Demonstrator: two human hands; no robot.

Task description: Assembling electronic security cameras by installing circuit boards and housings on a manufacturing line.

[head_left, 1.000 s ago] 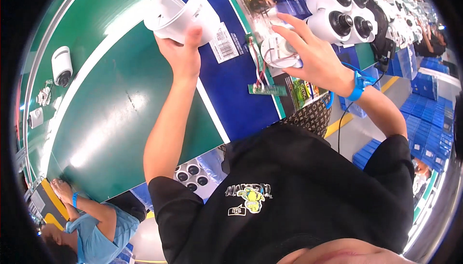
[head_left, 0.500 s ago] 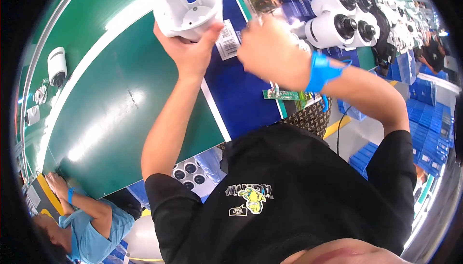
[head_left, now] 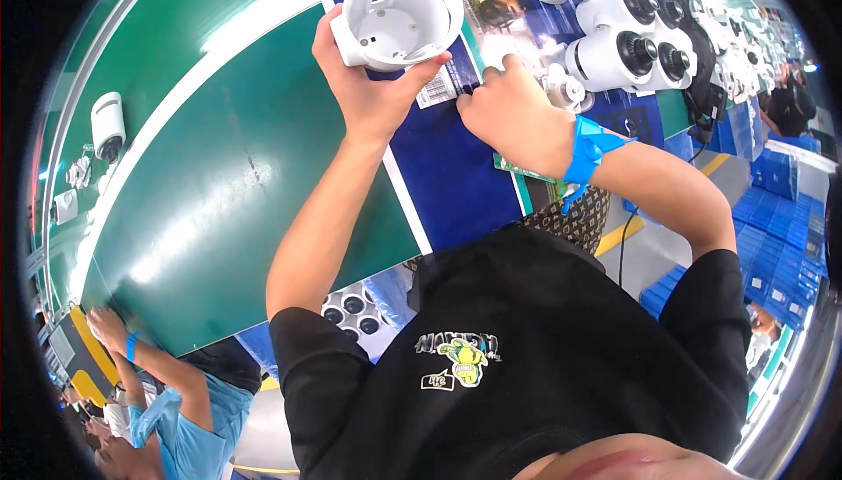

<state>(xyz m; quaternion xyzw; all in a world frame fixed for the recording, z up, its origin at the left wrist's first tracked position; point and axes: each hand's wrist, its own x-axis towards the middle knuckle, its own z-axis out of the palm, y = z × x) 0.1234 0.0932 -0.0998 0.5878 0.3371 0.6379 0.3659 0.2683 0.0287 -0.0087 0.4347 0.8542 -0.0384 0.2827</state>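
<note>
A white, hollow camera housing (head_left: 399,35) is gripped from below in my left hand (head_left: 373,99), its round opening tipped toward me. Screw holes and a rectangular slot show inside. My thumb presses its near rim while my other fingers wrap the left side. Just right of it, my right hand (head_left: 517,120) hovers over the blue mat (head_left: 447,173), its fingers curled in. A small dark bit shows at the fingertips, too small to name. Behind the left thumb lies a white printed label (head_left: 436,92). A small white round part (head_left: 563,87) sits beyond the right hand.
Several assembled white cameras (head_left: 614,59) crowd the right back of the green table (head_left: 210,191). Under my right wrist a green circuit board (head_left: 509,164) is partly hidden. Another white camera (head_left: 108,125) stands at far left. A co-worker in blue (head_left: 210,401) is at lower left.
The housing and my left hand have shifted right, and its opening has turned more toward me. My right hand, blurred before, has slowed and lowered slightly, its fingers still curled.
</note>
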